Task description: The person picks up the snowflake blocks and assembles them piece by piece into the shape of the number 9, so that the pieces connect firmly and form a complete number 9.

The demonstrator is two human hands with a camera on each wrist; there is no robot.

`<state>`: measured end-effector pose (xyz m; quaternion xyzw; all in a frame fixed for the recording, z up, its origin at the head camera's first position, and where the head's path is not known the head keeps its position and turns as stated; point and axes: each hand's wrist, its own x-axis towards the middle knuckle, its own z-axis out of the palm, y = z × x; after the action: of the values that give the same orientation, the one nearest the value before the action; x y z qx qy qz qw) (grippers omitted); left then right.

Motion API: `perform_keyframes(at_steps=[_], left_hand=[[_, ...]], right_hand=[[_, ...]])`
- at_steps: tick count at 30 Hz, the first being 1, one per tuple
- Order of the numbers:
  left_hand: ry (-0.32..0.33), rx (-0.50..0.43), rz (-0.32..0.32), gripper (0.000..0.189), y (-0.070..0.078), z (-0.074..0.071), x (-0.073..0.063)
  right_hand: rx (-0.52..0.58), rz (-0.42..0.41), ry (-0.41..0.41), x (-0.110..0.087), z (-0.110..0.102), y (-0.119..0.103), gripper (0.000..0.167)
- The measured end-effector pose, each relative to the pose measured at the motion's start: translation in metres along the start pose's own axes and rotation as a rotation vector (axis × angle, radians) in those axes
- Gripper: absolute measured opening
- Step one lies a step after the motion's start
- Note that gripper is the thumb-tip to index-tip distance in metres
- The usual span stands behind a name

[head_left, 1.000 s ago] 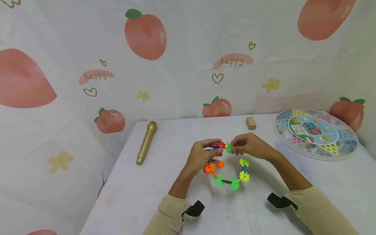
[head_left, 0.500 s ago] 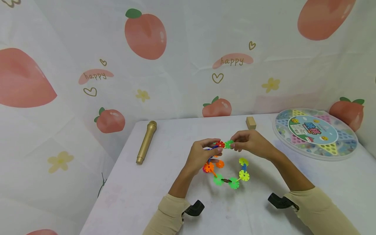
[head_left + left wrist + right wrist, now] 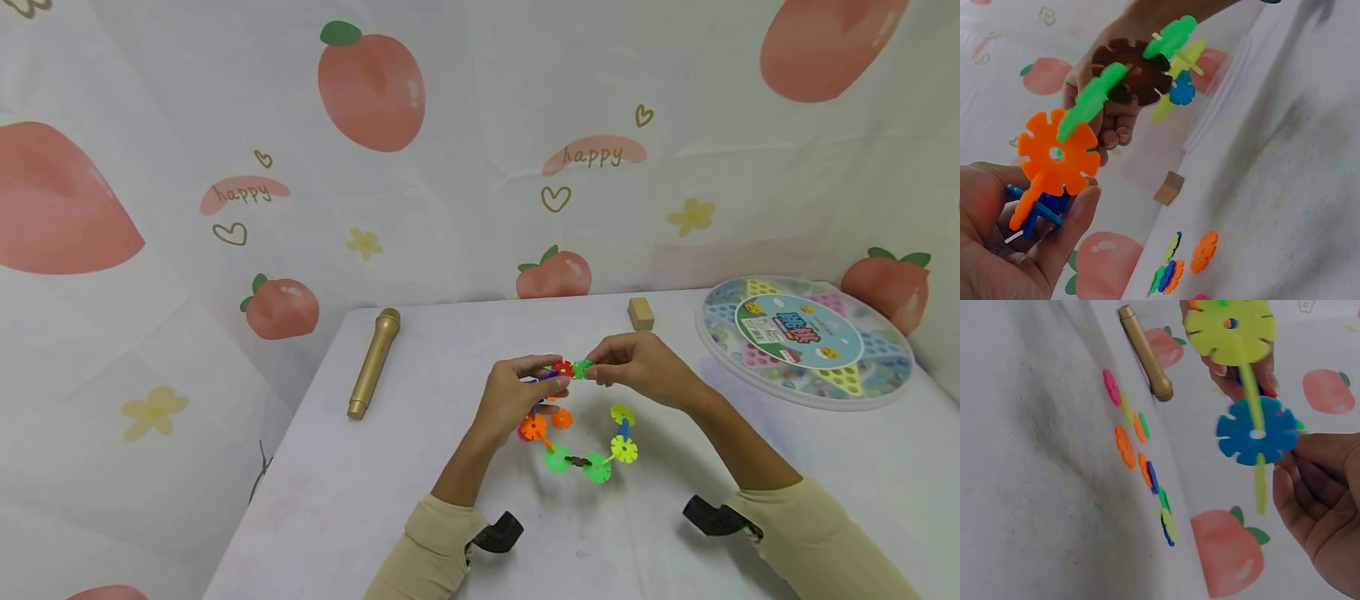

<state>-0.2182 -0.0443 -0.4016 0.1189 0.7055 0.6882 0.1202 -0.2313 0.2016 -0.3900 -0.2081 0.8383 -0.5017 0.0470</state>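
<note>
A chain of notched plastic snowflake discs hangs in a curve from my left hand (image 3: 504, 404), which holds it near its blue discs. Along it are an orange disc (image 3: 1059, 153), a brown disc (image 3: 1132, 72) between green ones, and yellow discs around a blue disc (image 3: 1257, 431) at the free end. By my left fingertips a red disc (image 3: 563, 368) meets a green disc (image 3: 582, 369). My right hand (image 3: 641, 368) pinches that green disc between thumb and fingers. Whether their slots interlock I cannot tell. The left fingers partly cover the upper discs.
Several loose discs lie on the white table, among them an orange disc (image 3: 1124, 447) and a pink disc (image 3: 1111, 387). A gold microphone (image 3: 374, 365) lies at left. A wooden block (image 3: 641, 314) and a round game box (image 3: 806, 343) sit toward the back and right.
My right hand has moved slightly up and left, bringing the green disc against the red one and turning it. The left hand and the hanging chain have stayed nearly still.
</note>
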Motion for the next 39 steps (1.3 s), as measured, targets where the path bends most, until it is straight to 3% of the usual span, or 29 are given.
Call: perform_keyframes(at_steps=[14, 31, 39], left_hand=[[0.052, -0.03, -0.002, 0.033, -0.001, 0.003, 0.0], [0.007, -0.018, -0.029, 0.034, -0.004, 0.005, 0.001], [0.0, 0.104, 0.033, 0.037, -0.005, 0.007, -0.001]], right_hand=[[-0.029, -0.073, 0.088, -0.002, 0.012, -0.001, 0.011], [-0.016, -0.061, 0.072, 0.001, 0.015, 0.002, 0.008], [-0.038, -0.062, 0.053, 0.001, 0.013, 0.005, 0.007]])
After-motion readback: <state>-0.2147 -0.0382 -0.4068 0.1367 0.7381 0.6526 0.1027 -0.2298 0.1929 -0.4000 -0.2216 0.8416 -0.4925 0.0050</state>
